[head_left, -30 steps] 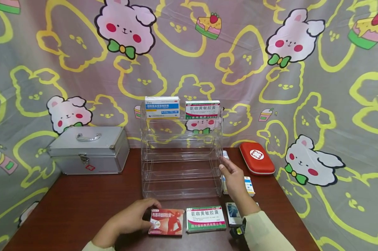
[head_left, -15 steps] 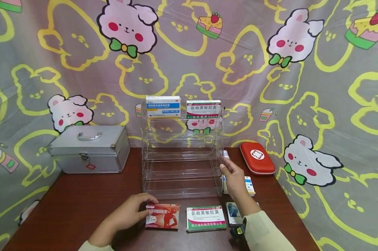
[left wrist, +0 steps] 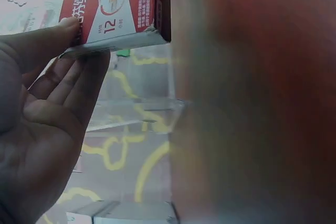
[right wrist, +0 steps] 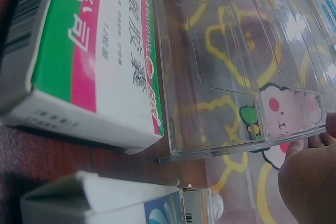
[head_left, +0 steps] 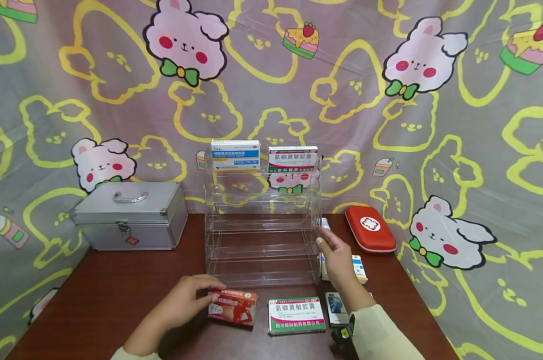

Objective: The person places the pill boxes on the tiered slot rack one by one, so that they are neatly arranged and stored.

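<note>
1. With my left hand I am pinching the red box at its left end, in front of the rack and left of its middle
2. My thumb is covering part of the title, and the left wrist view is cutting off the far end; I cannot tell whether the box is touching the table
3. My right hand is resting at the rack's right side; its fingers are running out of the right wrist view, so I cannot tell whether they are clamping the edge
4. My right hand and forearm are partly hiding the blue-white box and the small box
5. The rack's clear edges are blending into the cloth behind
6. A strip of table is showing between the red box and the green box, with the rack's front edge running just behind them
7. A wider stretch of table is lying left of my left hand, reaching to the metal case
</note>
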A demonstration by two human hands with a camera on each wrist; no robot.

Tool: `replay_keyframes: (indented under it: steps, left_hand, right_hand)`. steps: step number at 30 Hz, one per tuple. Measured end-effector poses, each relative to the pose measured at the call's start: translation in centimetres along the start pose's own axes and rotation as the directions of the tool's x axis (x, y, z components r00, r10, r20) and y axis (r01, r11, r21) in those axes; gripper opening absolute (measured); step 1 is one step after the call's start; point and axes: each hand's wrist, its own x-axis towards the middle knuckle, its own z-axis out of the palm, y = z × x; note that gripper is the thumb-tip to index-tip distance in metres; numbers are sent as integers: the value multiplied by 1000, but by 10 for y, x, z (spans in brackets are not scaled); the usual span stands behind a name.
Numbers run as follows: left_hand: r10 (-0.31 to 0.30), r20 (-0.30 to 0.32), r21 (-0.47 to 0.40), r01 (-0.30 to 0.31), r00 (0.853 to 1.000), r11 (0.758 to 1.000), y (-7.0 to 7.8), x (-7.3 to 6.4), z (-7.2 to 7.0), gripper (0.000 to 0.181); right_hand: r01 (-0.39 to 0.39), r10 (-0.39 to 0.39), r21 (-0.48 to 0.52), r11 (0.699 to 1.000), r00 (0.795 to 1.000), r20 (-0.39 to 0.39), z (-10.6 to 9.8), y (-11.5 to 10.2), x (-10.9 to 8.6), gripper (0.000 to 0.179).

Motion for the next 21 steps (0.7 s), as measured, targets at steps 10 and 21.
replay_keyframes:
  steps: [10,21]
  left_hand:
    - [24,-156,71,-13,987,997,45,44,-30,30]
    - [18,-340,58,2,940,998,78,113,-81,29]
  right_hand:
    - [-9,9,1,1000,1000,2,0,-1,0,46]
    - [-20,20,-6,1000,1000,-11,0,-3,-2,45]
